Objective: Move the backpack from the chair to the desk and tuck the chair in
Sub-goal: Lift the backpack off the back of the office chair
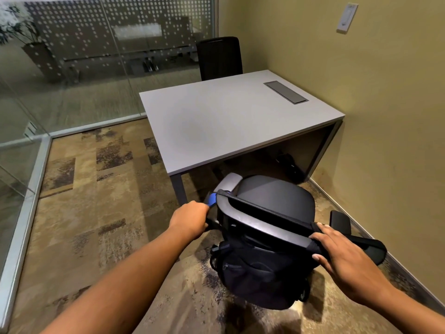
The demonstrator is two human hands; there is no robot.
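Observation:
A black backpack (260, 273) hangs behind the backrest (265, 225) of a black office chair (274, 198), its straps over the grey top rail. The chair stands pulled out from the grey desk (228, 121), seat facing the desk. My left hand (190, 220) is closed on a dark strap at the rail's left end, beside a blue tab (212, 200). My right hand (342, 251) grips the rail's right end, fingers curled over a wide padded strap (370, 247) that sticks out to the right. The backpack's lower part hangs above the carpet.
A cable hatch (285, 92) is set in the desk top near the yellow wall (385, 116). A second black chair (219, 57) stands behind the desk. Glass partitions (72, 68) close the left and far sides. Patterned carpet (96, 201) stretches to the left.

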